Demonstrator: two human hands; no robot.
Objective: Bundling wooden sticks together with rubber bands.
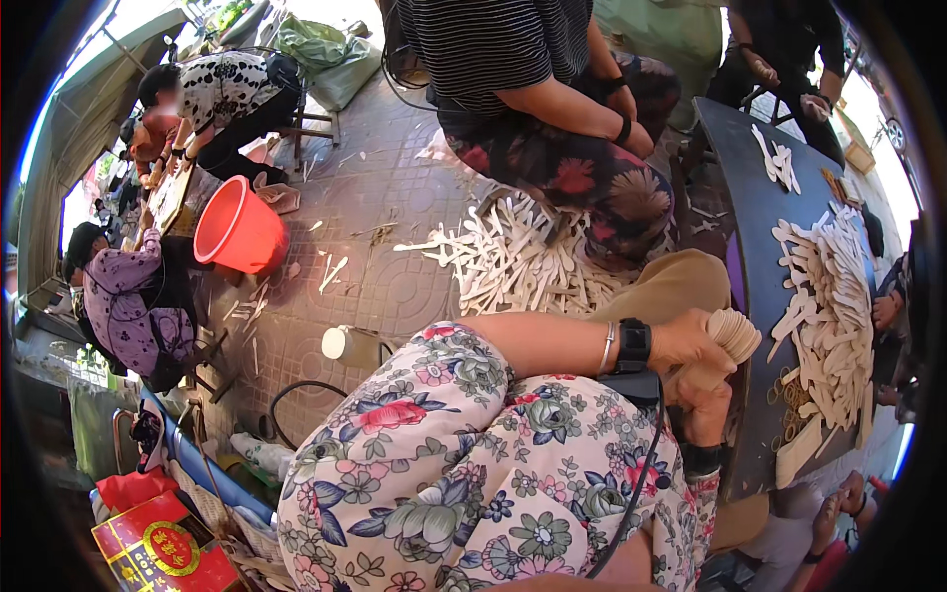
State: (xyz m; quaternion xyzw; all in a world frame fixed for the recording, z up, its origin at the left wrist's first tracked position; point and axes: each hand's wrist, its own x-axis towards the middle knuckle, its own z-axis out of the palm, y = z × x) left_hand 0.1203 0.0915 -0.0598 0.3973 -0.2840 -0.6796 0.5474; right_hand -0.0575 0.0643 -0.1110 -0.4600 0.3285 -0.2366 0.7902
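Note:
A stack of pale wooden spoons (733, 335) stands in my two hands, its rounded ends fanned together at the top. My left hand (683, 340), with a bracelet and a black band on its wrist, is closed round the upper part of the stack. Lower down, my right hand (702, 407) is wrapped about the stack's lower part; some of its fingers are hidden. Right beside them is a dark table (730, 148) with a large heap of similar wooden spoons (829, 306). Thin tan rubber bands (792, 397) lie at the heap's near edge.
A large pile of wooden spoons (523, 261) covers the paved floor ahead, by a seated person in a striped top (483, 49). An orange-red bucket (242, 227) stands at the left near other seated people. A red box (163, 548) lies at lower left.

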